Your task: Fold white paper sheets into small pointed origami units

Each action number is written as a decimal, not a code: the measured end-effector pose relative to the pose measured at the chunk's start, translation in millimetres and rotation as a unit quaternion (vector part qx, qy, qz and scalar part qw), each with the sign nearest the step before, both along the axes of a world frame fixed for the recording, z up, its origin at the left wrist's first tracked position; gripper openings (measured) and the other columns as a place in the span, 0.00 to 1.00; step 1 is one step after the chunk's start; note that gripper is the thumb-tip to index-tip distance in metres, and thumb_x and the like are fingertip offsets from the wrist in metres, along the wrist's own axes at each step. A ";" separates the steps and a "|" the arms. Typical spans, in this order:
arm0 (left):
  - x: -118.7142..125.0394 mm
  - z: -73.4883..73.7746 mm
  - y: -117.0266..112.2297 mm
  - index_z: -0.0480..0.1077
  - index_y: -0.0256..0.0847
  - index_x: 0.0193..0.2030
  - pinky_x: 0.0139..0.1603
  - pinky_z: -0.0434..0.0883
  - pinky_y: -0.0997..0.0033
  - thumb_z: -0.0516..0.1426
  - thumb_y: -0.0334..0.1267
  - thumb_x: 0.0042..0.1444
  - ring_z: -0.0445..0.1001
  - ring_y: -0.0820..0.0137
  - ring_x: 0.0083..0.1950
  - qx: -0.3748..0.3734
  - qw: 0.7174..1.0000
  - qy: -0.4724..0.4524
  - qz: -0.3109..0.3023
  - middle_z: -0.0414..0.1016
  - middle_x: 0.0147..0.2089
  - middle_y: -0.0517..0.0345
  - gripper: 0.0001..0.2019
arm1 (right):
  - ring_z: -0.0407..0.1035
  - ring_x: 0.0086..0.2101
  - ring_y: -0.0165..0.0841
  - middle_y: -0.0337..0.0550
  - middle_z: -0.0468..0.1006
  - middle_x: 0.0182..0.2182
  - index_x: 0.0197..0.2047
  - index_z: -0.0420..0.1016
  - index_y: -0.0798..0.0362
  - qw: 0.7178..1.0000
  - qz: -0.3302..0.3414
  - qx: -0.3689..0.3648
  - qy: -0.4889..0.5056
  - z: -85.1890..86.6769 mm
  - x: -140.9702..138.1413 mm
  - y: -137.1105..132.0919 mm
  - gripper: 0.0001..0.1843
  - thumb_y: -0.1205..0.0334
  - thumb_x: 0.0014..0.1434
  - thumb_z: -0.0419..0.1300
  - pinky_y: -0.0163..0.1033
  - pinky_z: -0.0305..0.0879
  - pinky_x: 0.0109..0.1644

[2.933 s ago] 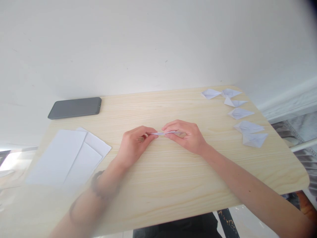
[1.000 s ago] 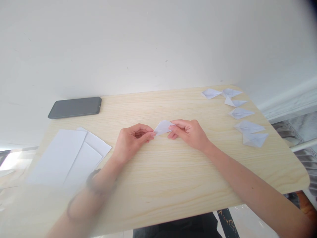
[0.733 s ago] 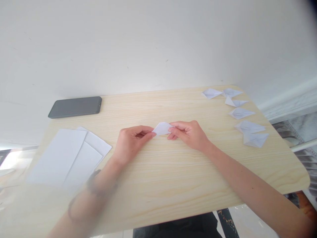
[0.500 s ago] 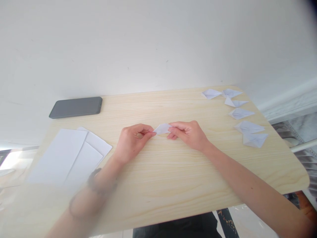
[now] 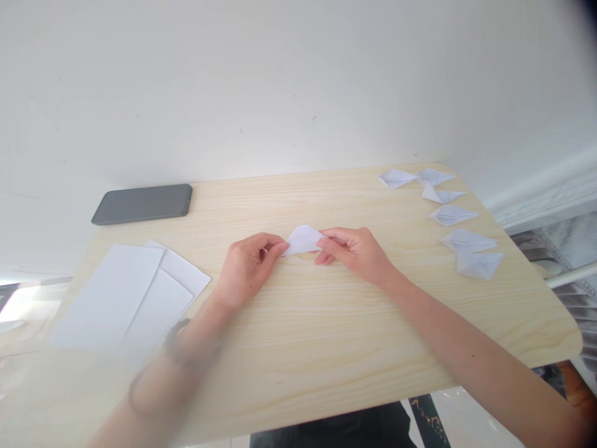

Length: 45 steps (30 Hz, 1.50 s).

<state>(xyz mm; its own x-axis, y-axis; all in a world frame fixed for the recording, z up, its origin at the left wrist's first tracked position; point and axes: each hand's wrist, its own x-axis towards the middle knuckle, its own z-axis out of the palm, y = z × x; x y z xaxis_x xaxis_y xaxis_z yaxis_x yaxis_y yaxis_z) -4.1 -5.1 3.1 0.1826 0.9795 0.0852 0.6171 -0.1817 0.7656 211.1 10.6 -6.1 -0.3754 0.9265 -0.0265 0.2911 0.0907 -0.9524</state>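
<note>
Between my two hands is a small folded piece of white paper (image 5: 304, 240), raised just over the middle of the table, with a flat top edge and slanting sides. My left hand (image 5: 252, 264) pinches its left corner between thumb and fingertips. At the right corner, my right hand (image 5: 352, 252) grips it the same way, thumb on the near face and fingers partly hidden behind. Several folded white paper shapes (image 5: 452, 215), pointed at the ends, lie toward the right side of the table.
White paper sheets (image 5: 107, 286) overlap in a pile at the left of the light wooden table (image 5: 336, 348). A dark phone (image 5: 142, 204) lies at the back left. Behind the table's far edge rises a white wall (image 5: 280, 93).
The folded paper has turned or opened out, so it now shows a wider face with a flat top. My left hand has shifted slightly left, still pinching it.
</note>
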 end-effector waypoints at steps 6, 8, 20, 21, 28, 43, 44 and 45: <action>0.4 0.8 -0.9 0.71 0.39 0.36 0.26 0.59 0.76 0.49 0.46 0.60 0.63 0.74 0.25 -0.020 1.000 -0.005 0.002 0.72 0.27 0.60 0.15 | 0.76 0.28 0.31 0.47 0.81 0.34 0.40 0.75 0.56 0.999 -0.005 -0.029 0.023 -1.1 0.5 1.7 0.20 0.48 0.59 0.53 0.35 0.74 0.33; 0.3 2.0 -1.7 0.71 0.39 0.33 0.25 0.57 0.76 0.48 0.46 0.60 0.60 0.76 0.23 -0.040 0.999 0.007 -0.033 0.70 0.25 0.63 0.16 | 0.76 0.28 0.31 0.47 0.81 0.33 0.39 0.75 0.56 0.999 -0.008 -0.029 0.025 -1.7 0.4 1.7 0.20 0.48 0.59 0.52 0.36 0.74 0.33; -3.8 7.1 0.0 0.73 0.39 0.23 0.22 0.52 0.75 0.48 0.49 0.60 0.52 0.77 0.19 -0.093 0.992 0.018 -0.088 0.59 0.17 0.64 0.22 | 0.74 0.25 0.29 0.43 0.80 0.29 0.34 0.73 0.55 1.000 0.012 0.003 0.006 3.0 -0.4 -1.0 0.17 0.51 0.60 0.51 0.34 0.71 0.31; -4.2 7.3 -0.4 0.72 0.38 0.22 0.22 0.53 0.75 0.47 0.49 0.60 0.53 0.77 0.20 -0.095 0.990 0.019 -0.100 0.61 0.18 0.63 0.23 | 0.74 0.25 0.29 0.42 0.79 0.28 0.34 0.73 0.55 1.000 0.014 0.000 0.011 2.8 -0.4 -0.8 0.17 0.51 0.60 0.51 0.34 0.71 0.31; -4.7 5.7 -1.1 0.73 0.40 0.22 0.32 0.60 0.73 0.46 0.48 0.61 0.62 0.73 0.25 -0.078 0.984 0.046 -0.153 0.63 0.18 0.61 0.24 | 0.65 0.18 0.24 0.35 0.69 0.17 0.22 0.66 0.54 0.997 0.030 0.055 -0.048 6.1 -1.1 -1.7 0.21 0.52 0.62 0.48 0.30 0.63 0.25; -5.3 4.8 0.2 0.75 0.39 0.30 0.20 0.51 0.75 0.49 0.48 0.59 0.52 0.76 0.20 -0.114 0.991 -0.038 -0.064 0.64 0.21 0.62 0.19 | 0.71 0.22 0.26 0.44 0.79 0.31 0.41 0.72 0.56 0.999 0.015 -0.028 0.034 0.4 0.8 5.1 0.18 0.49 0.59 0.53 0.30 0.67 0.23; -5.0 4.6 0.0 0.75 0.39 0.30 0.19 0.51 0.75 0.49 0.49 0.59 0.52 0.76 0.19 -0.114 0.991 -0.037 -0.054 0.63 0.19 0.63 0.19 | 0.72 0.23 0.26 0.45 0.80 0.32 0.40 0.73 0.56 0.999 0.013 -0.027 0.029 0.8 1.1 4.6 0.18 0.49 0.59 0.53 0.30 0.67 0.23; -4.6 4.5 -0.1 0.75 0.39 0.30 0.19 0.50 0.76 0.49 0.49 0.59 0.52 0.76 0.18 -0.112 0.992 -0.036 -0.047 0.63 0.19 0.63 0.19 | 0.72 0.23 0.27 0.46 0.80 0.32 0.38 0.73 0.56 0.999 0.011 -0.024 0.023 1.4 1.2 4.0 0.18 0.49 0.59 0.53 0.30 0.67 0.22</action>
